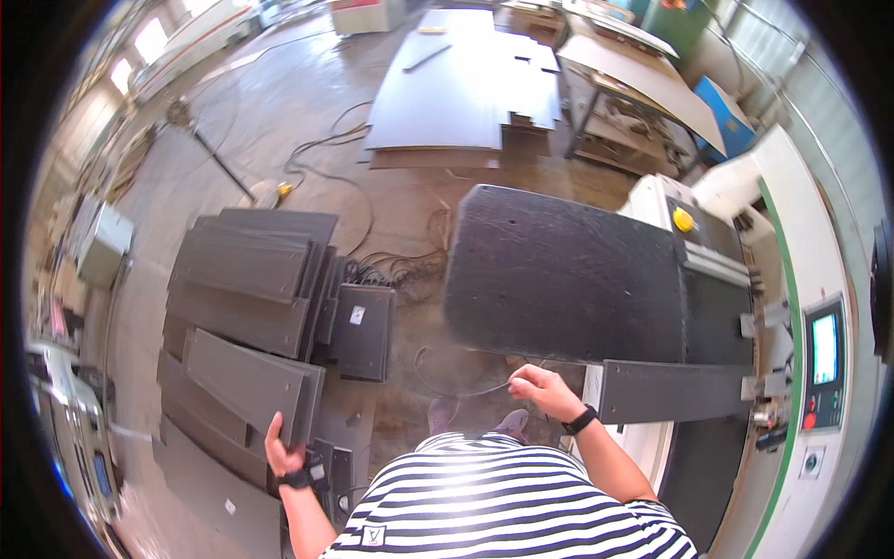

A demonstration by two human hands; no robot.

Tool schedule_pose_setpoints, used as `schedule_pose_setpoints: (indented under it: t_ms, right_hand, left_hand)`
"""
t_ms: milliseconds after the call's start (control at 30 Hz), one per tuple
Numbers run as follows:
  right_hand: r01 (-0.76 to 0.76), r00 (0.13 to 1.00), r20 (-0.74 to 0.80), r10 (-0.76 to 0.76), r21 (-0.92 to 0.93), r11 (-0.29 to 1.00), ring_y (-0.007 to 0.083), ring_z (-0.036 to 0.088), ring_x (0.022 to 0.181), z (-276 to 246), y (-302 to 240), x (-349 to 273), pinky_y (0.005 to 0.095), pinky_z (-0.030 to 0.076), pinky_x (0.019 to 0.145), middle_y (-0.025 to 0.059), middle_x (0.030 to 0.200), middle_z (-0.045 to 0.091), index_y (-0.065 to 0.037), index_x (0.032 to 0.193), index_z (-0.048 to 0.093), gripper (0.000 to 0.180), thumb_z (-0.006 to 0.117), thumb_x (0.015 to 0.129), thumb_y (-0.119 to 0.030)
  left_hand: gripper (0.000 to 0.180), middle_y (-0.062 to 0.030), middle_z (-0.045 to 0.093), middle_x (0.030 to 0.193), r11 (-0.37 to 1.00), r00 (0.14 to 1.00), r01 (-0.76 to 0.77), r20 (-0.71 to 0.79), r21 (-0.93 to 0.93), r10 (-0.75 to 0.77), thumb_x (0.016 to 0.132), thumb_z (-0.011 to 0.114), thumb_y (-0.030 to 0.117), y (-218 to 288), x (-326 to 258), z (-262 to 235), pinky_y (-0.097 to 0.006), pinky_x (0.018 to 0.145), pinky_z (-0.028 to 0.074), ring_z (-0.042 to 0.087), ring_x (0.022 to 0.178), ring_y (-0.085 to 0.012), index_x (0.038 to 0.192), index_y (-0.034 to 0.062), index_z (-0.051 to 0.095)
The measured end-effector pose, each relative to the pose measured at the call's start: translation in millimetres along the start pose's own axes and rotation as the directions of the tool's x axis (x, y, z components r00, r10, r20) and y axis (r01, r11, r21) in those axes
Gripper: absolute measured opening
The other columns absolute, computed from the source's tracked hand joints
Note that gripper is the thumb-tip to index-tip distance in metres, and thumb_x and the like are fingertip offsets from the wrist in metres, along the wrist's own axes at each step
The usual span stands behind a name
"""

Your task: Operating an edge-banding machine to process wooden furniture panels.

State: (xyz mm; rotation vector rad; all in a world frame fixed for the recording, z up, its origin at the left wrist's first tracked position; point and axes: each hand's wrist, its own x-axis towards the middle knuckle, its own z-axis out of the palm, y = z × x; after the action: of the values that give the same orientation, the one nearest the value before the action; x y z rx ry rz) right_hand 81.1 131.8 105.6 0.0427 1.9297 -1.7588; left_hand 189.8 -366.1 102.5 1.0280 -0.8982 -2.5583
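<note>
At the lower left, my left hand (285, 453) is at the near end of a long dark grey board (247, 377) on a stack. Its thumb points up along the board's face, and its fingers curl at the end edge, partly hidden. My right hand (548, 395) is closed in a pinch in front of my body. From its fingertips a thin grey strip (480, 391) hangs in a loose curve toward the floor. Just right of that hand, a narrow dark board (672, 391) lies with its far end against the machine (790, 279).
A large black worktable (563, 270) spans the right side beside a control panel with a screen (825, 349). More dark boards (244, 265) are stacked at left. Cables (326, 168) run across the floor. Large pale sheets (442, 93) lie in a pile further ahead.
</note>
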Motion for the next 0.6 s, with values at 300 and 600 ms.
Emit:
schedule_pose_setpoints:
  t_ms: [300, 600]
  right_hand:
    - [-0.021, 1.000, -0.006, 0.021, -0.122, 0.992, 0.0132, 0.062, 0.082, 15, 16, -33, 0.0289, 0.048, 0.076, 0.0056, 0.085, 0.066, -0.002, 0.099, 0.060, 0.025, 0.055, 0.090, -0.025]
    - [-0.077, 0.962, -0.269, 0.045, -0.107, 0.991, 0.0162, 0.063, 0.084, -2, 45, -87, 0.0308, 0.048, 0.077, 0.0086, 0.087, 0.067, -0.003, 0.101, 0.060, 0.028, 0.054, 0.090, -0.028]
  left_hand:
    - [0.048, -0.0120, 0.060, 0.107, 0.897, 0.930, -0.103, 0.362, 0.431, -0.067, 0.074, 0.066, 0.016, -28, -50, 97, -0.039, 0.085, 0.049, 0.059, 0.099, -0.0267, 0.116, 0.0000, 0.052]
    - [0.043, -0.0081, 0.063, 0.097, 0.712, 0.596, 0.119, 0.524, 0.692, -0.609, 0.073, 0.066, 0.016, -140, 43, 240, -0.034, 0.075, 0.050, 0.062, 0.086, -0.0205, 0.112, 0.0030, 0.054]
